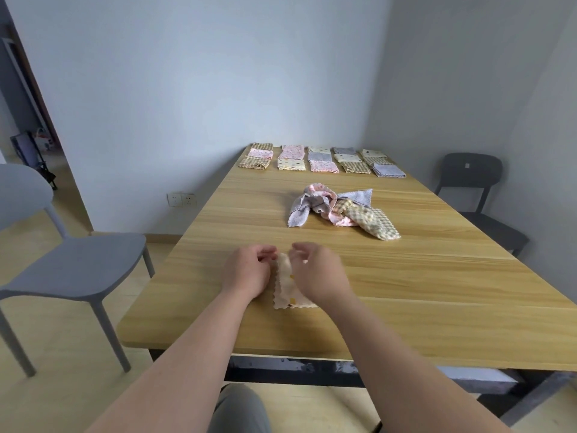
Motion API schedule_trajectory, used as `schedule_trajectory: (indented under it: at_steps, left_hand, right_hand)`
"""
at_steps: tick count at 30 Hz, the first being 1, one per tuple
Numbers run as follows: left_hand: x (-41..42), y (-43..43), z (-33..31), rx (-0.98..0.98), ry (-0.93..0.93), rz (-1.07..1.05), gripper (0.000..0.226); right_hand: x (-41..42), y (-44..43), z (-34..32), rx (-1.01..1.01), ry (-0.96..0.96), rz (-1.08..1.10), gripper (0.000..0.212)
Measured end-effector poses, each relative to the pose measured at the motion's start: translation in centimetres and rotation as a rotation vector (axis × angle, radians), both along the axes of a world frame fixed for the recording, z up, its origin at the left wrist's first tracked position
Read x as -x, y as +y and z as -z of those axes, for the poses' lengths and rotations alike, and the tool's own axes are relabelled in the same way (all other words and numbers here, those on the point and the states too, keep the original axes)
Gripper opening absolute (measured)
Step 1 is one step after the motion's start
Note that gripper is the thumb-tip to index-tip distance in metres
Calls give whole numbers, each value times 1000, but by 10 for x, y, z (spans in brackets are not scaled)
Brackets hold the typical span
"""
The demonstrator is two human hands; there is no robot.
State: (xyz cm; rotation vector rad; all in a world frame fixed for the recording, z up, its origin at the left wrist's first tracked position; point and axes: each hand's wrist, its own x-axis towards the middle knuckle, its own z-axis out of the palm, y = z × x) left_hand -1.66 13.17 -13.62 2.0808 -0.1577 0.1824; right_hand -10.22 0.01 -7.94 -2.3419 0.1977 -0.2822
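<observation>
At lower centre, the left hand (246,271) and right hand (318,273) grasp a cream dotted cloth (288,293) with curled fingers on the wooden surface (406,292). Above it lie loose cloths (340,212).

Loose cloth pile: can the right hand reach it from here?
Probably yes: only bare table lies between the right hand and the loose cloth pile, though it holds the cream cloth.

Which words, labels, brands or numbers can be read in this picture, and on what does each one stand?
No text can be read.
Small white sticker on the back of the dark grey plastic chair: too small to read.
Cream scalloped-edge cloth being folded: coloured dots only, no letters.
</observation>
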Motion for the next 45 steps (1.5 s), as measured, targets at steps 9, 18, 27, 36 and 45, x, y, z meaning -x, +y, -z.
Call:
schedule_trajectory:
  at_steps: [9,18,27,36,45]
  left_hand:
    - [34,-15,-31,-427,-304,452,41]
    - [25,-13,-22,-985,-119,621,62]
    - [22,-11,-16,-915,-57,630,60]
    - [6,-41,-41,-671,22,336,46]
    - [12,-38,-75,-561,172,227,24]
  right_hand:
    - [-2,-55,9,313,1,55,38]
    - [-4,-68,25,561,241,-220,48]
    - [2,-78,33,503,292,-189,51]
    - [2,-71,9,528,241,106,34]
    - [-13,-77,3,188,293,35,31]
